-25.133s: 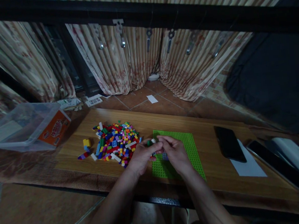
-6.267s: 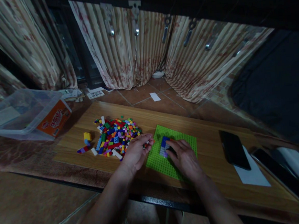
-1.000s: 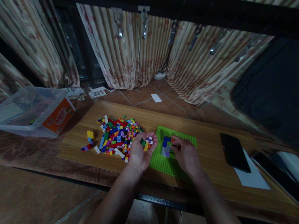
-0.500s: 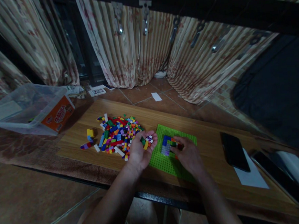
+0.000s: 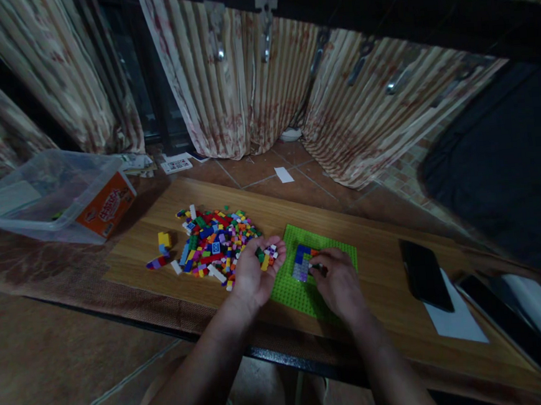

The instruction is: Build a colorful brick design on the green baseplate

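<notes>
Left hand [image 5: 254, 275]: fingers uncurled, loose bricks [image 5: 266, 260] beside them on the palm. Right hand [image 5: 341, 282]: fingers over the green baseplate [image 5: 289, 294], blue-and-lilac bricks [image 5: 300, 266] at their left — whether pinching, I cannot tell.

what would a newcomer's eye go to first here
Likely the heap of multicoloured bricks on the wooden board draws the eye first. Just right of it in the picture, loose bricks lie in the upturned left hand. Farther right, a bright green baseplate lies under the right hand.
</notes>
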### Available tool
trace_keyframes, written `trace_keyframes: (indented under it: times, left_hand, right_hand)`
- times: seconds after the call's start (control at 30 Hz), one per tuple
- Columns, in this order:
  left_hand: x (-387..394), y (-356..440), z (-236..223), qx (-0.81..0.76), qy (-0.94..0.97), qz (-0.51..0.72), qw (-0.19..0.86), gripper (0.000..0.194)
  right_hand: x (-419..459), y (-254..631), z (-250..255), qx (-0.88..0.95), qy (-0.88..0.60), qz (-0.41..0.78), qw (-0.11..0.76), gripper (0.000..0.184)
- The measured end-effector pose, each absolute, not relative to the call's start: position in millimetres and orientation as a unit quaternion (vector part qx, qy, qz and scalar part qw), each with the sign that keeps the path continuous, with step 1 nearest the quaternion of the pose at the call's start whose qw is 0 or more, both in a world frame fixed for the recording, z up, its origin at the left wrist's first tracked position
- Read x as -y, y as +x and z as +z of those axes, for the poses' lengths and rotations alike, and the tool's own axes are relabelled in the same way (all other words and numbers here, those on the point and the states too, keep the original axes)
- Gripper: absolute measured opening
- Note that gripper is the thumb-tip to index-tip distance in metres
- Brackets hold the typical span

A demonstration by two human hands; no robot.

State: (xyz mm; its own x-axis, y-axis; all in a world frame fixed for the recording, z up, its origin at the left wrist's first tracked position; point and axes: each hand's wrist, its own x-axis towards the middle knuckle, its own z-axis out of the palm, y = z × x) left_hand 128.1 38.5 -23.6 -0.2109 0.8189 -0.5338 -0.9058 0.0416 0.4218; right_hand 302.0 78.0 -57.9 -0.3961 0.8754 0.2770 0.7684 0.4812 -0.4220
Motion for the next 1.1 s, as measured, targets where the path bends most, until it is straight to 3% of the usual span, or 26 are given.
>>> trace_keyframes:
  times: [0.37,0.83,1.1]
  left_hand:
    - [-37,128,-20,-0.358,-0.069,0.691,0.624,0.02]
    - [-37,128,-21,-0.354,-0.069,0.692,0.626,0.017]
    - [-37,129,-21,-0.35,-0.074,0.696,0.622,0.015]
  right_hand:
    - [-72,294,-57,0.848,-0.483,0.05,0.211,0.026]
    - [-81,297,-58,0.823,-0.514,0.102,0.218,0.012]
    - [-72,291,-60,0.839,-0.508,0.046,0.189,0.019]
